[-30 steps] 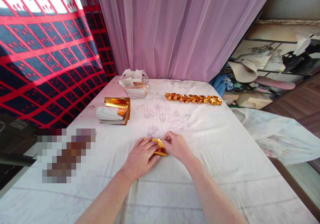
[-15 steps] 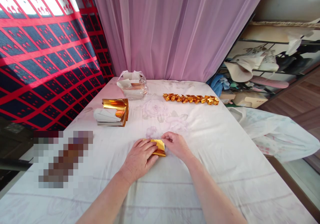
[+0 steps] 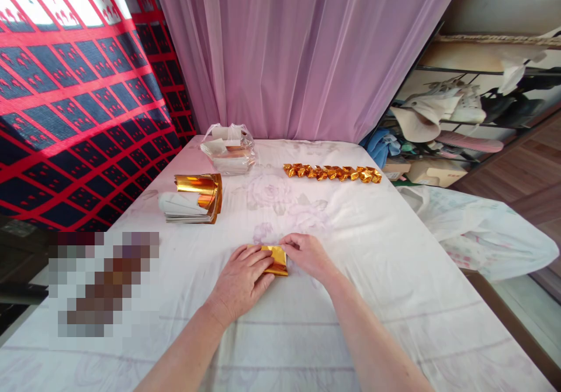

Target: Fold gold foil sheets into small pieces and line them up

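A folded sheet of shiny gold foil paper [image 3: 277, 259] lies on the white flowered cloth in front of me. My left hand [image 3: 245, 275] rests flat across its left part, fingers stretched out and covering that side. At the upper right corner of the sheet, my right hand [image 3: 305, 254] has thumb and forefinger pinched together on the edge, the other fingers curled. A row of folded gold foil pieces [image 3: 332, 173] runs along the cloth farther back to the right. To the left stands a curled stack of gold foil sheets [image 3: 197, 199] with white backs.
Behind the stack sits a clear plastic bag [image 3: 230, 152] holding more sheets. A purple curtain [image 3: 280, 59] hangs at the back, with a shelf of shoes and a cap [image 3: 418, 120] to the right. A blurred patch [image 3: 105, 287] hides something at left.
The view has shifted slightly, so everything sits a little farther left. Both hands keep about the same hold on the foil paper.
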A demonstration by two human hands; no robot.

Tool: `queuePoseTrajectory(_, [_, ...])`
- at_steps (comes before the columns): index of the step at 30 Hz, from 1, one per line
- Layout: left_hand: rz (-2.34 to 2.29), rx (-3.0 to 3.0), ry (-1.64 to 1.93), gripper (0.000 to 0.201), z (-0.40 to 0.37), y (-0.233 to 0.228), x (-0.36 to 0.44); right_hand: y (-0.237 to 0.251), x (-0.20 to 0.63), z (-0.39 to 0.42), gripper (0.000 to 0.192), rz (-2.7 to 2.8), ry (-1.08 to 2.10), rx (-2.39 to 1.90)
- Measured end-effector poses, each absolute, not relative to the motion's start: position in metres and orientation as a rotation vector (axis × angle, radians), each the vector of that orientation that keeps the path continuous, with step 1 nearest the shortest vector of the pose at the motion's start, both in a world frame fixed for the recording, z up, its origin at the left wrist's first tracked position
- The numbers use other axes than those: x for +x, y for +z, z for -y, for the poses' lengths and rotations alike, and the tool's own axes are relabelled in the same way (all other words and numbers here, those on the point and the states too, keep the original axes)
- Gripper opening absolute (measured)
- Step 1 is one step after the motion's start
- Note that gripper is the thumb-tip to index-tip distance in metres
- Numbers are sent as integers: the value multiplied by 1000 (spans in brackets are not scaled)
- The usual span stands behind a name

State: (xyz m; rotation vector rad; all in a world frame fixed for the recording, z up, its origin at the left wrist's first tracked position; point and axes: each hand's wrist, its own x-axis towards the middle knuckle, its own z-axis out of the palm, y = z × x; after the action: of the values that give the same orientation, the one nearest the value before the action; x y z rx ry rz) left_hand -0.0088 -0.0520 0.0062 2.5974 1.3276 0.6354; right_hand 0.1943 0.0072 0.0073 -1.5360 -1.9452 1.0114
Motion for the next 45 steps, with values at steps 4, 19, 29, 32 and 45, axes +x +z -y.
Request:
queuePoseTrajectory(4, [-1329,2597,622,26,52,6,-9,10,194,-7,20,1943,1008,-1560])
queuePoseTrajectory(19, [-1324,2559,666,29,52,7,-10,8,193,-6,21,1922,1055,-1596])
queuePoseTrajectory(29, [-1374,2376,1006,30,48,4,-19,19,190,1,18,1975,959,-1472])
queuePoseTrajectory(32, [-1462,2193,1138,34,47,2,-22,29,188,4,19,2017,874,-1399])
queuePoseTrajectory(45, [-1597,2003,1181,24,46,8,-19,38,189,10,25,1991,833,-1323])
